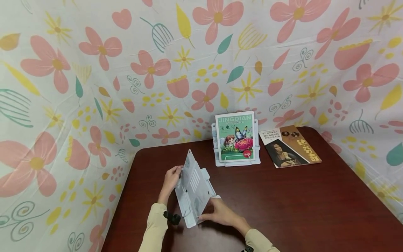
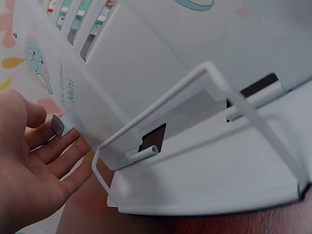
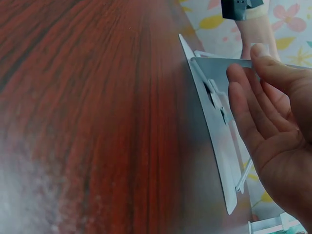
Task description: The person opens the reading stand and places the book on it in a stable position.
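Observation:
A white metal book stand (image 1: 195,182) stands on the table, its back panel tilted up from the base plate (image 2: 195,190). My left hand (image 1: 171,178) grips the panel's far-left side; in the left wrist view its fingers curl around a small side tab (image 2: 59,125). At the near end, my right hand (image 1: 220,212) pinches the panel edge between thumb and fingers, as the right wrist view shows. A wire page holder (image 2: 161,109) sticks out at the front of the base. Small cartoon prints and slots mark the panel.
Behind, a second white stand (image 1: 258,157) holds a green children's book (image 1: 234,140) upright. Right of it lies a brown and white book (image 1: 291,147). The dark wooden table (image 1: 283,210) meets a flower-patterned cloth (image 1: 151,105) at its back and sides.

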Motion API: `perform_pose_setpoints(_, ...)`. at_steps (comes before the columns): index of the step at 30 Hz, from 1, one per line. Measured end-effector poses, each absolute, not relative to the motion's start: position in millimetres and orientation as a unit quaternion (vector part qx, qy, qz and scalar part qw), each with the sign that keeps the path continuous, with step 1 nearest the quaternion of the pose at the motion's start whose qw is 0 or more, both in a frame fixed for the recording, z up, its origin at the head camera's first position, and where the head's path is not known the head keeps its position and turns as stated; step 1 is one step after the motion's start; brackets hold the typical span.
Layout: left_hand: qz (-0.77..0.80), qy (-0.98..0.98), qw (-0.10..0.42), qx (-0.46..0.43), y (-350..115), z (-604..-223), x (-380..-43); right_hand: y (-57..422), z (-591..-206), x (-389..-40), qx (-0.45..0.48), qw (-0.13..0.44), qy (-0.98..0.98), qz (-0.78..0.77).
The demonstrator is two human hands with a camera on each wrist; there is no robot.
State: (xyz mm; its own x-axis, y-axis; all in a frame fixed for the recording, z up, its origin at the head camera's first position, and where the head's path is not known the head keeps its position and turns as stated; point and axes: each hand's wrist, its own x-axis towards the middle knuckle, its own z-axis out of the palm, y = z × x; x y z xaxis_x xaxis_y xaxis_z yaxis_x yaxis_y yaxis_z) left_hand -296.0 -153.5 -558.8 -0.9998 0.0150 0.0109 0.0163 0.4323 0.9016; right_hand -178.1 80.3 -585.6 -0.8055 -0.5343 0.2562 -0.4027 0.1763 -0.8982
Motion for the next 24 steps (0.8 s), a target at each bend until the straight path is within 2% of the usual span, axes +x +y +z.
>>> perform_pose_setpoints(13,-0.54,-0.841,0.002,0.029,-188.0,-555.4,-288.5,91.9,-591.0,-193.7,-0.275,0.103,0.725,-0.623)
perform_pose_setpoints(24,-0.549,-0.834,-0.013,0.045,-206.1,-553.8,-276.2,109.1,-596.2,-209.5,-0.233,0.077,0.724,-0.645)
